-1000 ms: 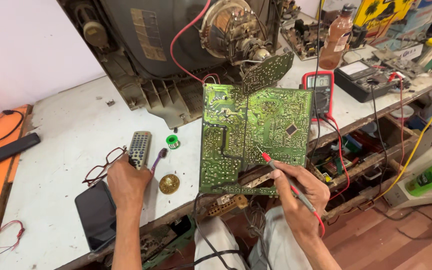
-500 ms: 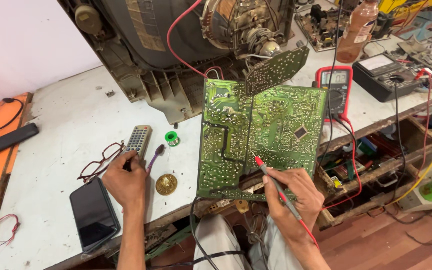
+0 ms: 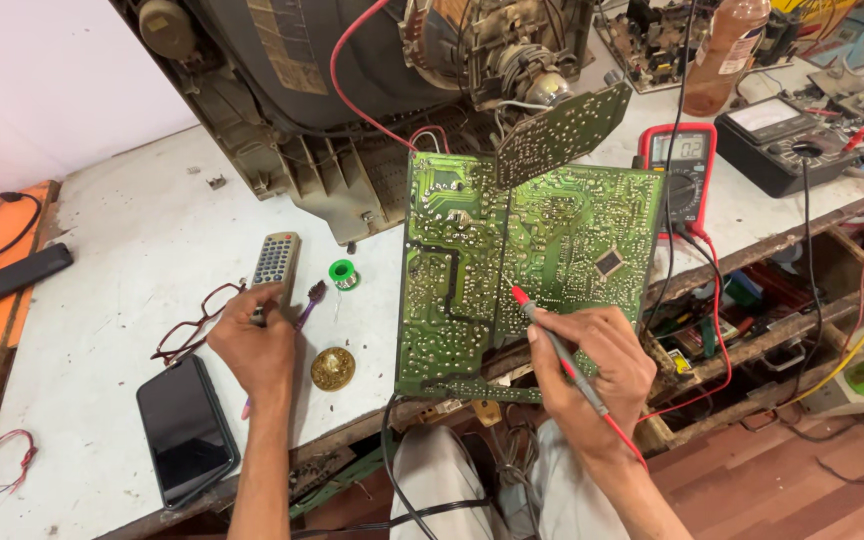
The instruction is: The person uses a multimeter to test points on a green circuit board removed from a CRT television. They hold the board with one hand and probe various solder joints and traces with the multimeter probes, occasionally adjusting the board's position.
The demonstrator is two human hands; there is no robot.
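Left hand [image 3: 252, 348] lay on the white surface [image 3: 122, 260], fingers curled loosely over the near end of a grey remote control [image 3: 274, 262]; whether it actually gripped the remote could not be told. Compared with a second earlier, this hand had shifted up from beside the brass tin [image 3: 333, 368] toward the remote.

Right hand [image 3: 592, 372] was clenched pen-style round a red test probe [image 3: 557, 345]. It had stayed put between frames, the tip resting in much the same spot on the circuit board [image 3: 522, 260].

Probe's long axis ran diagonally: red tip pointing up and left onto the solder side of the board near its lower middle, handle trailing down and right through the fingers, its red lead running on past the wrist.

Board stood propped at the surface's front edge, green solder face toward the camera, its long side running left to right, leaning back against the opened television chassis [image 3: 352, 110].

Around the left hand: red-framed glasses [image 3: 187, 325] just to its left, a dark phone [image 3: 187, 430] nearer the edge, a small green solder spool [image 3: 343, 272] beyond the tin. A red multimeter [image 3: 680, 172] sat right of the board.
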